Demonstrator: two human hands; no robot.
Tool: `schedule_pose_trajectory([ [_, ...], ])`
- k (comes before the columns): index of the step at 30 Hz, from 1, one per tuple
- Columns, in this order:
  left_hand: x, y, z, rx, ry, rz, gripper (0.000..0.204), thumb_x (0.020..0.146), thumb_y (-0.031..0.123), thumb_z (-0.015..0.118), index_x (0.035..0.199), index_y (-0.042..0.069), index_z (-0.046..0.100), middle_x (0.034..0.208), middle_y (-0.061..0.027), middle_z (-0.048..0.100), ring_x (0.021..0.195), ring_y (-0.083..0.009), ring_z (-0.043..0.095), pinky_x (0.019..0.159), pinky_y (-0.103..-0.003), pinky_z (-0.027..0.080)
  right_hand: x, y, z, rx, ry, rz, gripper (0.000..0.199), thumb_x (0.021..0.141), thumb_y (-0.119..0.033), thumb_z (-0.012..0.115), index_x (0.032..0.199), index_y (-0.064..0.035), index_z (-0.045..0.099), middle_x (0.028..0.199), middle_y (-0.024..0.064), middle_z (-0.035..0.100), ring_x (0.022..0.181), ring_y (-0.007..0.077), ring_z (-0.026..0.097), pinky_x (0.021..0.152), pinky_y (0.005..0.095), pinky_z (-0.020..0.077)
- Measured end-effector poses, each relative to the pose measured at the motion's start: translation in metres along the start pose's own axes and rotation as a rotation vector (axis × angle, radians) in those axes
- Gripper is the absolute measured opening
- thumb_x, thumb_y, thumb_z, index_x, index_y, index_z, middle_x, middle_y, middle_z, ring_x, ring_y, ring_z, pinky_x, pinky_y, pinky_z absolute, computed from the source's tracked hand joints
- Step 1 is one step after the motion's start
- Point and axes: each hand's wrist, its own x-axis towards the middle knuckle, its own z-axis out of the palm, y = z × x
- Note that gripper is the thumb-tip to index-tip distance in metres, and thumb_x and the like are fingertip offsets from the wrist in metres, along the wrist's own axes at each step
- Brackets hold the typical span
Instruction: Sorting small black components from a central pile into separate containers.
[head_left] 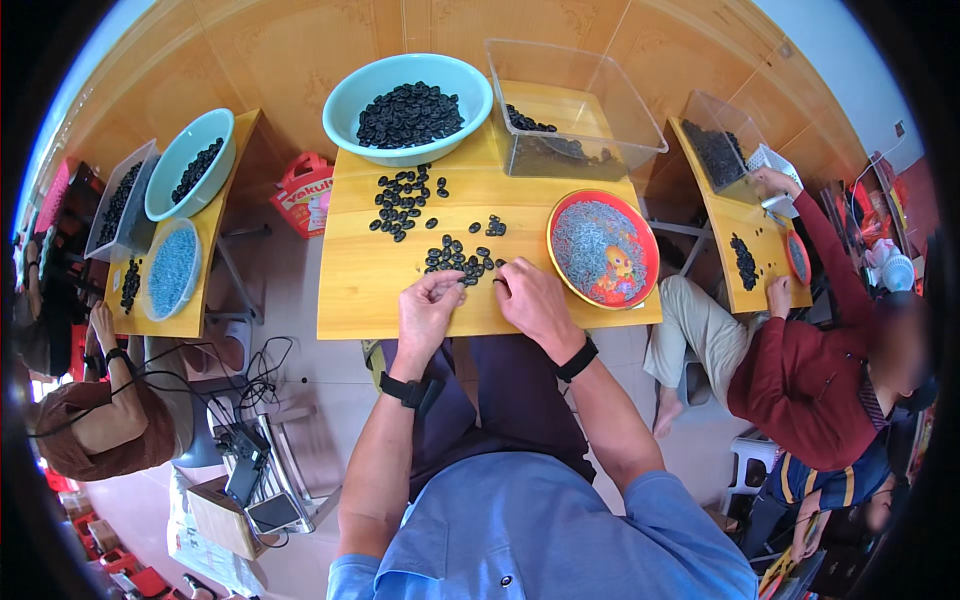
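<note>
Both of my hands are over the near edge of a yellow wooden table. My left hand (428, 308) has thumb and fingertips pinched together beside a loose group of small black oval pieces (446, 258); what they hold is too small to make out. To its right, my right hand (538, 303) is closed in a pinch, with a dark bit like one of the oval pieces at its fingertips. A red-and-yellow round tray (652, 262) holding many thin grey-blue metal pieces (592, 232) lies close by on the right. More black ovals (398, 205) are scattered farther up the table.
At the back stand a light-blue basin (343, 128) heaped with black ovals and a clear plastic bin (560, 108) with more inside. People sit at similar tables on the left (222, 215) and right (722, 232). Cables (262, 372) and a metal frame are at lower left.
</note>
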Motion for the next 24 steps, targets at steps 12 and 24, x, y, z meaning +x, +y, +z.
schedule_pose_trajectory([
  [12, -0.003, 0.007, 0.000, -0.033, -0.089, 0.004, 0.018, 0.089, -0.001, 0.069, 0.107, -0.003, 0.069, 0.088, -0.0044, 0.072, 0.079, -0.0065, 0.065, 0.073, -0.020, 0.052, -0.003, -0.021, 0.005, 0.505, 0.034, 0.099, 0.011, 0.084, -0.006, 0.064, 0.093, 0.0011, 0.063, 0.082, 0.0181, 0.068, 0.076, 0.0323, 0.068, 0.067, 0.0406, 0.0539],
  [24, 0.000, 0.003, 0.001, -0.122, -0.056, 0.003, 0.018, 0.089, -0.003, 0.068, 0.107, -0.003, 0.069, 0.094, -0.0047, 0.072, 0.081, -0.0061, 0.064, 0.074, -0.020, 0.051, -0.001, -0.015, 0.007, 0.596, -0.098, 0.214, 0.015, 0.080, -0.006, 0.070, 0.092, 0.0018, 0.069, 0.079, 0.0160, 0.071, 0.073, 0.0242, 0.071, 0.068, 0.0341, 0.0556],
])
